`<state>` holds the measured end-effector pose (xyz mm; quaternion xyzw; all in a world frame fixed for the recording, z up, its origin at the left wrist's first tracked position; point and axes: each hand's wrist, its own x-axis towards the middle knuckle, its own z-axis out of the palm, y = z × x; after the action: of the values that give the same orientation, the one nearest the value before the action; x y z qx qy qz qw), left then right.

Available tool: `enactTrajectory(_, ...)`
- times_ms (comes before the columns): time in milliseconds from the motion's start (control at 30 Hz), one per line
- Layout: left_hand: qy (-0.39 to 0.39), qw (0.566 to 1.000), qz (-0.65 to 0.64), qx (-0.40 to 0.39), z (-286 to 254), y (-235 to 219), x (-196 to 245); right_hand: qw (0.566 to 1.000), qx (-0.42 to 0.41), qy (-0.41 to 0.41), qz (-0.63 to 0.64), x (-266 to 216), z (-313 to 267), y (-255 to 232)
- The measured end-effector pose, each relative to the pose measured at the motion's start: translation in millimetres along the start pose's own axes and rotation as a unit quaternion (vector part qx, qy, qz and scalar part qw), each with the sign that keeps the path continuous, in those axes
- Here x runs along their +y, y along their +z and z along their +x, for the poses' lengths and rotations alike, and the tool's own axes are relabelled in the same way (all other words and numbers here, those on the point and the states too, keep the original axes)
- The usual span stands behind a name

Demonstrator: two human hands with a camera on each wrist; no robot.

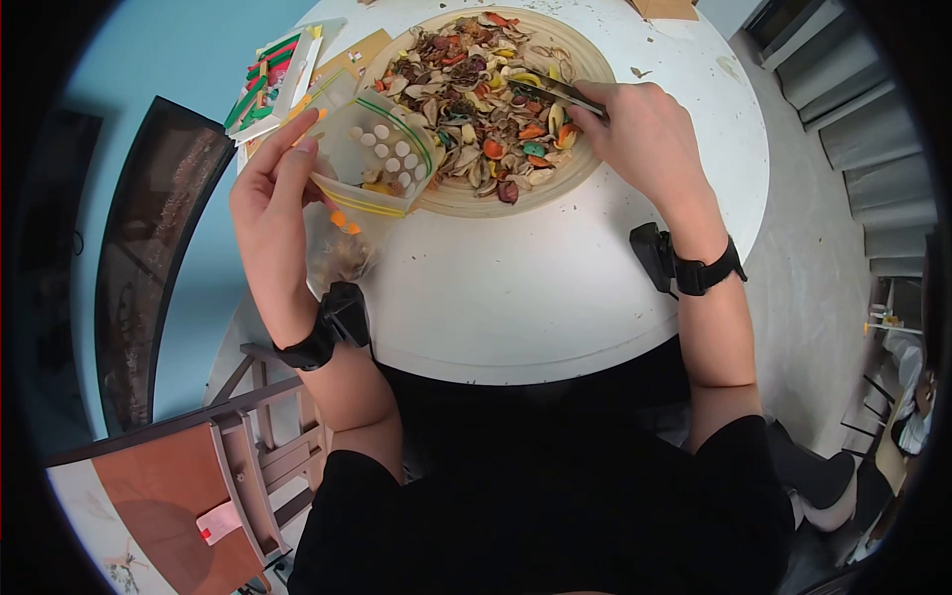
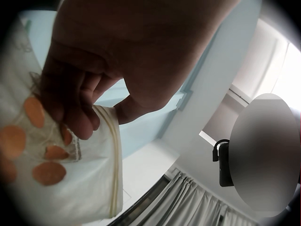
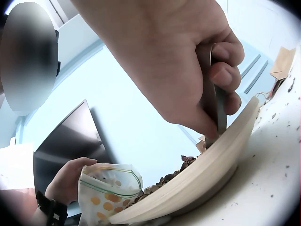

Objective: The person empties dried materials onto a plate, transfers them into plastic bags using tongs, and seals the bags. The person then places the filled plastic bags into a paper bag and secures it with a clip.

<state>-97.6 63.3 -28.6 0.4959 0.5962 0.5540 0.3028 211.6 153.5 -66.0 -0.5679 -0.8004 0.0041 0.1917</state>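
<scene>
My left hand (image 1: 270,193) pinches the side of a zip bag (image 1: 342,149) with orange and white dots, its mouth open and a green-and-yellow zip strip along the rim. A few dried pieces lie inside it. My right hand (image 1: 647,134) grips a pair of metal tongs (image 1: 565,92), whose tips reach into the dried petals and plant pieces (image 1: 466,94). This mixed heap of brown, orange, yellow and green covers a round wooden plate (image 1: 471,207). In the right wrist view, the tongs (image 3: 219,110) dip behind the raised plate rim, which hides their tips.
Beneath the plate is a round white table (image 1: 496,297) with small crumbs on it. A white tray (image 1: 293,94) with red and green items stands at the far left. Below the dotted bag sits a clear bag (image 1: 342,260). A brown paper piece (image 1: 666,9) lies at the back.
</scene>
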Motion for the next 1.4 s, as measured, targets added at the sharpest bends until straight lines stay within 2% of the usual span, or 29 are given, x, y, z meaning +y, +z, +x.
enactTrajectory(233,0.003,1.000,-0.009,0.003,0,-1,-3,0.997,0.018,-0.007,0.069,-1,2,-14)
enactTrajectory(333,0.001,1.000,0.006,0.007,0,-1,-2,0.985,0.004,-0.011,0.173,-23,-5,-35)
enactTrajectory(433,0.002,1.000,0.014,0.013,0,1,0,0.942,0.007,-0.102,0.319,-45,-16,-35)
enactTrajectory(533,-0.002,1.000,0.005,0.018,1,0,-3,0.934,-0.036,-0.123,0.333,-51,-20,-42)
enactTrajectory(567,-0.001,1.000,0.001,0.017,1,0,-4,0.933,-0.067,-0.073,0.345,-48,-18,-46)
enactTrajectory(667,0.002,1.000,-0.002,0.012,0,-2,-5,0.937,-0.025,-0.014,0.349,-13,-2,-32)
enactTrajectory(767,0.007,1.000,0.001,0.004,1,-3,-4,0.981,0.046,0.045,0.184,25,12,-11)
enactTrajectory(867,0.005,1.000,-0.006,-0.002,1,-2,-5,0.986,-0.005,0.118,0.122,33,15,-5)
enactTrajectory(967,0.004,1.000,-0.005,-0.001,1,-2,-5,0.983,-0.038,0.122,0.135,29,12,-2)
enactTrajectory(1067,0.004,1.000,-0.008,0.001,2,-2,-7,0.980,-0.101,0.090,0.148,21,9,-13)
enactTrajectory(1167,0.006,1.000,-0.002,0.000,3,-2,-7,0.983,-0.110,0.060,0.137,14,4,-19)
enactTrajectory(1267,0.007,1.000,-0.005,-0.005,3,-2,-7,0.993,-0.072,0.023,0.087,13,3,-13)
enactTrajectory(1400,0.004,1.000,-0.010,-0.005,2,-2,-5,0.995,-0.046,-0.005,0.089,12,3,-5)
